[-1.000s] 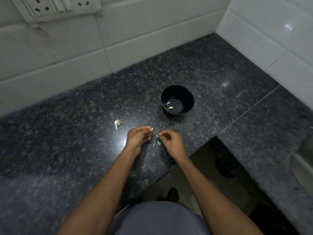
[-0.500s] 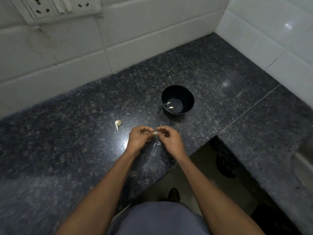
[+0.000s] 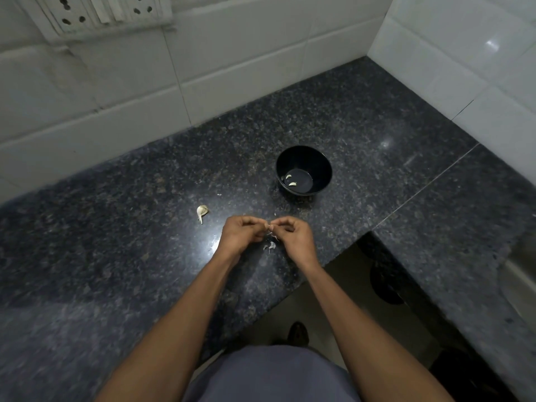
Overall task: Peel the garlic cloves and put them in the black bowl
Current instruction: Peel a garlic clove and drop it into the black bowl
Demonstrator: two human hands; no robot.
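Observation:
My left hand (image 3: pixel 242 235) and my right hand (image 3: pixel 294 236) meet fingertip to fingertip above the dark granite counter (image 3: pixel 116 256), both pinching one small garlic clove (image 3: pixel 269 226) that is mostly hidden by the fingers. Thin bits of skin hang from it. The black bowl (image 3: pixel 303 169) stands just beyond the hands, slightly right, with two peeled cloves (image 3: pixel 291 180) inside. An unpeeled clove (image 3: pixel 202 211) lies on the counter left of my left hand.
Pale peel scraps (image 3: pixel 269 246) lie on the counter under the hands. White tiled walls rise at the back and right, with a socket panel (image 3: pixel 107 11) at top left. The counter's front edge drops to the floor right below my right wrist.
The hands were apart a second ago, the left holding the clove and the right a peel scrap. They have come together on the clove and stay joined now.

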